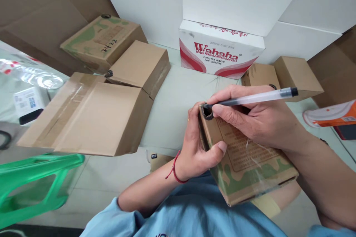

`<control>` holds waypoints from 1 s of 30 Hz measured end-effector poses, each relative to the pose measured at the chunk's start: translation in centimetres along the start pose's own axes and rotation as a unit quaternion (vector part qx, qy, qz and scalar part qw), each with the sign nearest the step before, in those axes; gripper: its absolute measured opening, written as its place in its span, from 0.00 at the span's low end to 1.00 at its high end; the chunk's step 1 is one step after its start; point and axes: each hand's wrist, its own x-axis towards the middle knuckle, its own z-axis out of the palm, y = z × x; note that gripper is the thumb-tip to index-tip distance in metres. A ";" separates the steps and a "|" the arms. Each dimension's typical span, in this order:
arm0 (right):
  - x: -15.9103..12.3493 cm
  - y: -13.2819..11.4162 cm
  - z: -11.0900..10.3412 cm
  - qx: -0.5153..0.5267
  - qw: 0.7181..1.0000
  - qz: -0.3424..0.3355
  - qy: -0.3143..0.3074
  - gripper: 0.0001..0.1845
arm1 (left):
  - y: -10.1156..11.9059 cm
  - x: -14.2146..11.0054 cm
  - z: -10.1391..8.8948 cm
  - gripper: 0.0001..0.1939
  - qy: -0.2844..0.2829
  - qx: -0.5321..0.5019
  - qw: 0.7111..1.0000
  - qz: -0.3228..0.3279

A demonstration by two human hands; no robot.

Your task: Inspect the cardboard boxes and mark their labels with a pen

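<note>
My right hand (pixel 244 114) pinches a pen (pixel 258 98) with a clear barrel and black end. Its writing end points down at the dark-edged hole (pixel 207 112) in the corner of a cardboard box (pixel 250 159). Whether the tip touches the card I cannot tell. The box, brown with green patches and printed text, is tilted close to my body. My left hand (pixel 198 140) grips its left side, thumb on the printed face and fingers along the far edge; a red cord circles the wrist.
Plain cardboard boxes (pixel 91 114) and a box marked 2422 (pixel 102 40) stand at left. A white Wahaha carton (pixel 219 52) sits at the back. Small boxes (pixel 299 76) and an orange-white container (pixel 330 114) are at right. A green stool (pixel 36 181) stands lower left.
</note>
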 end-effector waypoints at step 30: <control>-1.0 0.5 0.1 0.117 0.952 -0.004 0.283 0.05 | 0.3 -0.1 -0.3 0.42 -0.002 0.014 0.999 -0.040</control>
